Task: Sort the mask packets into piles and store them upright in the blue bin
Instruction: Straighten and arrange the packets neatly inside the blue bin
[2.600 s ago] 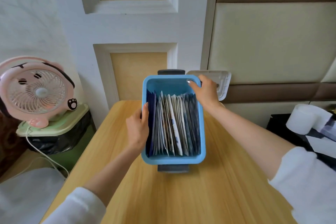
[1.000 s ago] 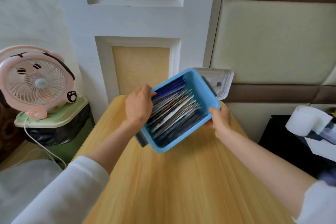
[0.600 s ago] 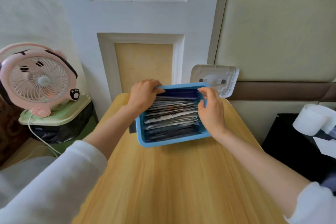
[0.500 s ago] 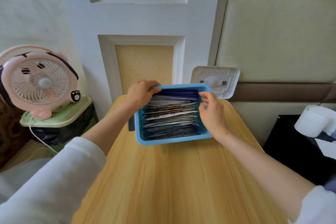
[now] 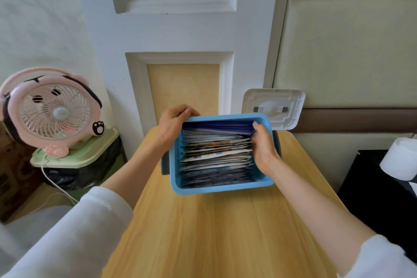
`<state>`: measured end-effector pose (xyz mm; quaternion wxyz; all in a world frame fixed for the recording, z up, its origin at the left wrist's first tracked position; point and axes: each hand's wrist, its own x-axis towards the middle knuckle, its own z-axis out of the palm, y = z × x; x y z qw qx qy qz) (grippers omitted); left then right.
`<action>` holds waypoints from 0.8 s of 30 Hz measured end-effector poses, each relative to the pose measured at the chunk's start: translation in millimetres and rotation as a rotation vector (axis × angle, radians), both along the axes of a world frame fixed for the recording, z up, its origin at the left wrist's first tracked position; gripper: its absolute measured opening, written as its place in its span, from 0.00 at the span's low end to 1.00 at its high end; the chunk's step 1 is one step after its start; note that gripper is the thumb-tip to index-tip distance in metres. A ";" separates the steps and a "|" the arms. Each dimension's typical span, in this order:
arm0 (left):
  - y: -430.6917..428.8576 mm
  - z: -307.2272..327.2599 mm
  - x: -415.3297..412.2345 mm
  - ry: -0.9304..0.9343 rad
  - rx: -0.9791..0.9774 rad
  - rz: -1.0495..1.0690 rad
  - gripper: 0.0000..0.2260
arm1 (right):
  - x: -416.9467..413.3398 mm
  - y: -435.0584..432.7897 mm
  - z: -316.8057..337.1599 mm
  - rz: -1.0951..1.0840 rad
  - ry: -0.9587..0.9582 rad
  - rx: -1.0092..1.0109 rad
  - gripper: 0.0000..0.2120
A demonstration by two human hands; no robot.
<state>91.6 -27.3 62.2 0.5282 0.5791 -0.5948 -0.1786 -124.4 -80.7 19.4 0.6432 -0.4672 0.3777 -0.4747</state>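
Observation:
The blue bin (image 5: pixel 220 187) stands crosswise on the far part of the wooden table (image 5: pixel 225 232), with dark grey handles at its left and right ends. Several mask packets (image 5: pixel 215 156) stand upright in it in rows, dark blue ones at the back and front, white ones between. My left hand (image 5: pixel 172 123) grips the bin's far left corner, fingers curled over the rim. My right hand (image 5: pixel 262 149) reaches inside the bin at its right end, fingers against the packets' edges; whether they pinch a packet is hidden.
A white lid (image 5: pixel 273 108) leans against the wall behind the bin. To the left, a pink fan (image 5: pixel 52 111) sits on a green-lidded waste bin (image 5: pixel 76 160). A white paper roll (image 5: pixel 400 159) lies on a dark surface at the right.
The bin was lifted and turned from lengthwise to crosswise, then set down. My right hand moved from the bin's outside to inside its right end, against the packets.

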 end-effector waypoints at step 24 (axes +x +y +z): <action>-19.1 -4.0 3.6 -0.073 0.001 0.117 0.12 | -1.0 7.5 -1.4 0.081 0.291 0.040 0.34</action>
